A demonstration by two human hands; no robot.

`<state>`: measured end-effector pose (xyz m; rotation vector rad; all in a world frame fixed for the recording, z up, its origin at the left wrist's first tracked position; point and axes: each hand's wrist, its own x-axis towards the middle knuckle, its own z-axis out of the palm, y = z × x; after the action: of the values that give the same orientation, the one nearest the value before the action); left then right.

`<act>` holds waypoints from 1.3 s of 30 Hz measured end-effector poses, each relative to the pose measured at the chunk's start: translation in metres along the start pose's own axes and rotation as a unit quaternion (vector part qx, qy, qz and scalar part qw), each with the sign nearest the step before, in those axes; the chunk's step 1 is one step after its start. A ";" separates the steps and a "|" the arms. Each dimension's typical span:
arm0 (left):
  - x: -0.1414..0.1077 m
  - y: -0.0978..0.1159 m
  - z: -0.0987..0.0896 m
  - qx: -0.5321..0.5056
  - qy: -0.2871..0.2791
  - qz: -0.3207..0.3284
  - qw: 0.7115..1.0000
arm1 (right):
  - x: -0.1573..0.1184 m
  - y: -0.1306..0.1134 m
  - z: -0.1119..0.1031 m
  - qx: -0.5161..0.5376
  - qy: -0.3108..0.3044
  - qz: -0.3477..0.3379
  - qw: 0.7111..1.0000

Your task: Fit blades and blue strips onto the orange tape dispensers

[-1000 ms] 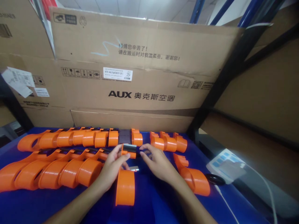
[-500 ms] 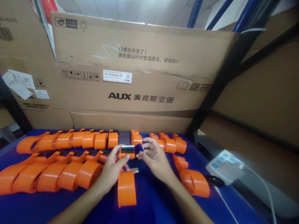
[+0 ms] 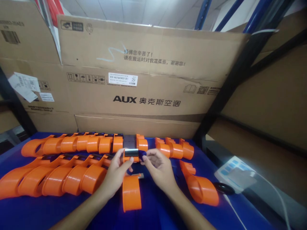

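My left hand (image 3: 119, 171) grips an orange tape dispenser (image 3: 131, 193) by its upper end, where a dark strip with a toothed metallic edge shows. The dispenser's round orange part hangs below, and a small metal piece (image 3: 141, 175) sticks out to its right. A dark blue piece (image 3: 142, 155) juts from the right of the upper end. The thumb and forefinger of my right hand (image 3: 161, 167) close on this piece; the other fingers are curled.
Orange dispensers (image 3: 54, 182) stand in two rows on the blue surface (image 3: 105, 214) at left, with more at the back right. One (image 3: 203, 190) lies at right, near a black oval object (image 3: 224, 188) and a white power strip (image 3: 236, 174). Cardboard (image 3: 148, 86) stands behind.
The view has shifted slightly, moving the scene a little to the right. My right fingers have closed in on the dark blue piece, which now lies flatter beside the dispenser's upper end.
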<state>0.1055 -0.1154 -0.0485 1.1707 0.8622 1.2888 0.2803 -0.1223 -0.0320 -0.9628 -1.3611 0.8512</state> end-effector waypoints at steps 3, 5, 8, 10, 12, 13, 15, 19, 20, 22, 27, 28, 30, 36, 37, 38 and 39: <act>0.001 0.000 -0.001 0.011 0.010 -0.007 1.000 | -0.004 -0.001 0.002 -0.041 0.001 -0.027 0.999; 0.002 -0.001 -0.001 0.015 0.017 -0.006 1.000 | -0.006 -0.004 0.003 -0.073 -0.010 -0.045 0.996; 0.002 0.000 -0.001 0.011 0.021 -0.008 1.000 | -0.008 -0.008 0.004 -0.098 -0.045 -0.053 0.993; 0.002 0.001 -0.001 0.000 0.024 -0.014 1.000 | -0.009 -0.011 0.003 -0.105 -0.067 -0.057 0.991; 0.002 0.002 0.000 -0.014 0.023 -0.019 0.999 | -0.009 -0.012 0.001 -0.132 -0.081 -0.072 0.985; 0.002 0.003 0.000 -0.019 0.021 -0.019 0.999 | -0.008 -0.012 0.000 -0.155 -0.086 -0.082 0.981; 0.002 0.004 0.001 -0.020 0.016 -0.016 1.000 | -0.006 -0.011 -0.003 -0.207 -0.096 -0.105 0.968; 0.002 0.003 0.000 -0.015 -0.001 -0.008 1.000 | -0.003 -0.011 -0.006 -0.272 -0.102 -0.138 0.947; 0.001 0.002 0.000 -0.014 -0.004 -0.007 1.000 | -0.003 -0.011 -0.006 -0.279 -0.102 -0.142 0.944; 0.001 0.001 0.000 -0.013 -0.011 -0.005 1.000 | -0.002 -0.010 -0.006 -0.286 -0.105 -0.147 0.941; 0.001 0.000 0.001 -0.019 -0.014 -0.001 1.000 | 0.000 -0.010 -0.008 -0.284 -0.122 -0.168 0.936; 0.001 0.000 0.001 -0.020 -0.012 -0.002 1.000 | 0.000 -0.010 -0.008 -0.285 -0.126 -0.172 0.935; 0.001 0.000 0.001 -0.020 -0.010 -0.003 1.000 | 0.001 -0.009 -0.009 -0.288 -0.134 -0.175 0.932; 0.001 -0.002 0.000 -0.009 -0.010 -0.001 1.000 | 0.002 -0.009 -0.012 -0.304 -0.162 -0.165 0.924; 0.001 -0.002 0.000 -0.008 -0.009 0.001 1.000 | 0.001 -0.010 -0.012 -0.304 -0.167 -0.163 0.924; 0.001 -0.001 0.001 -0.011 -0.008 0.002 1.000 | 0.001 -0.010 -0.012 -0.301 -0.171 -0.161 0.924; 0.001 0.000 0.001 -0.015 -0.009 0.003 1.000 | 0.000 -0.011 -0.012 -0.297 -0.171 -0.159 0.926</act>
<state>0.1067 -0.1145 -0.0479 1.1598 0.8243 1.2899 0.2914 -0.1268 -0.0215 -1.0289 -2.0850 0.3628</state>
